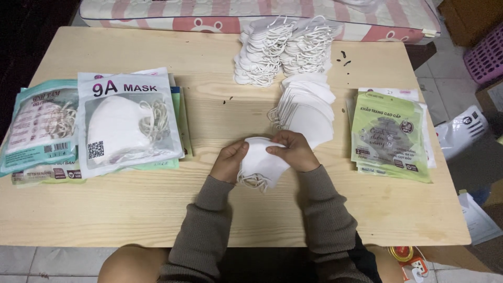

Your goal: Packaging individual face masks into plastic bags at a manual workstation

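Both my hands hold a small stack of folded white face masks [262,163] just above the wooden table [157,204], near its front middle. My left hand [229,161] grips the stack's left side, and my right hand [295,151] pinches its top right edge. The ear loops hang below the stack toward me. Just behind my right hand a fanned row of white masks [306,107] lies on the table, and farther back sits a big heap of white masks [283,50] with tangled loops.
Filled mask packets lie at the left: a white and clear one [128,123] on top, a teal one [42,123] beside it. Green flat packets [390,135] are stacked at the right. A pink and white mattress [262,13] borders the far edge. Small dark specks [343,57] dot the table.
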